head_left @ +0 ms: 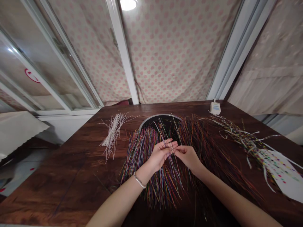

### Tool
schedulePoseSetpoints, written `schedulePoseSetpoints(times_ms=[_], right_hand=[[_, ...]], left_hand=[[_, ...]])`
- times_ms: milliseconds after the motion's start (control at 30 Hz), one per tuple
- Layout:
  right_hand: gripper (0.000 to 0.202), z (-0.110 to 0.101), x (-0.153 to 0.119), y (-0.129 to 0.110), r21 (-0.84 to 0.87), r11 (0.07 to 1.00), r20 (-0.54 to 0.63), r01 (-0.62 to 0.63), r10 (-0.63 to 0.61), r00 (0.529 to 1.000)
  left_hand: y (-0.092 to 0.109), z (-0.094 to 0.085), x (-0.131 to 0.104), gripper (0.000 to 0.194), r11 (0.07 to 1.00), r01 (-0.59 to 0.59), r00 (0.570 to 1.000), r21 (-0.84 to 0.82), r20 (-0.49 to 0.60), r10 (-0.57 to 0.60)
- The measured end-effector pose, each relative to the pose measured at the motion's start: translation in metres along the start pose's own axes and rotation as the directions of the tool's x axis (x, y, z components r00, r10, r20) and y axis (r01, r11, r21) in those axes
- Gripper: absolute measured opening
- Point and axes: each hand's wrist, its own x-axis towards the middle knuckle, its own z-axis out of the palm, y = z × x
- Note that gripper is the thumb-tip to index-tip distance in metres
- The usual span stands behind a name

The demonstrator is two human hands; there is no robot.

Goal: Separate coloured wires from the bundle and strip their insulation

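Note:
A wide pile of thin multicoloured strands (pixel 139 148) lies on the dark wooden table, partly over a round black disc with a grey rim (pixel 157 116). Above the pile, my left hand (pixel 162 154) is palm up, its fingers and thumb closed around a few thin strands that slant up past the fingertips. My right hand (pixel 188 157) meets it at the fingertips, thumb and index finger pinched on a thin pale strand. Darker reddish and orange strands (pixel 213 157) spread out to the right, partly under my right forearm.
A bundle of white strands (pixel 115 132) lies on the left of the table (pixel 78 157). At the right are dotted ribbons (pixel 239 135) and a white sheet with coloured dots (pixel 281 173). A small white box (pixel 215 107) stands at the back edge, before polka-dot curtains (pixel 175 56).

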Motion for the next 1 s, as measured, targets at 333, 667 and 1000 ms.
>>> schedulePoseSetpoints(times_ms=[333,667,1000], right_hand=[[0.025,-0.0001,0.0,-0.0022,0.012,1.0,-0.01,-0.017,0.017,1.0],[0.026,-0.0016,-0.0012,-0.0044,-0.021,1.0,0.006,0.008,-0.008,1.0],[0.027,-0.0002,-0.001,-0.0012,-0.065,0.998,0.007,0.013,-0.013,1.0]], left_hand=[[-0.0008,-0.0012,0.0013,0.036,0.999,-0.03,0.997,0.021,-0.066,0.031],[-0.0002,-0.0008,0.002,0.042,0.997,-0.039,0.994,0.064,-0.101,0.045],[-0.0019,-0.0033,0.0041,0.049,0.995,-0.034,0.995,0.091,-0.095,0.042]])
